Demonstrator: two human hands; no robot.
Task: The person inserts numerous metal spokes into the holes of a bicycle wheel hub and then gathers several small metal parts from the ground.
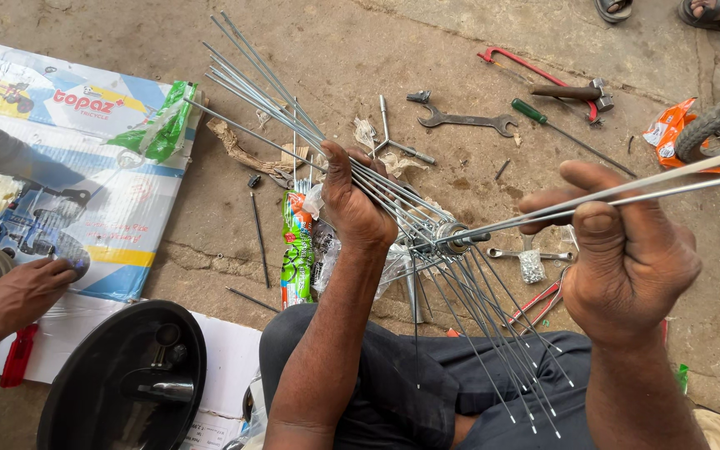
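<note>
**Spokes held at a wheel hub over the lap**

While the hub [452,242] hangs above the person's knees, it is ringed by thin steel spokes [293,108] that fan up to the left and down toward the dark trousers [427,392]. The left hand [356,208] is closed around the upper bundle of spokes, just beside the hub, its grip pressed together on them. The right hand [627,258] is raised at the right, its grip pinching two spokes that run from the hub out past the frame edge. On the concrete floor [377,42] beyond, a spanner [464,121], a green-handled screwdriver [564,133], a hammer [577,93] and a red hacksaw frame [527,67] are seen. A green packet [297,250] lies below the left hand. At the left, another person's hand [22,292] rests on printed cardboard [85,150], near a black oval cover [127,375].
</note>
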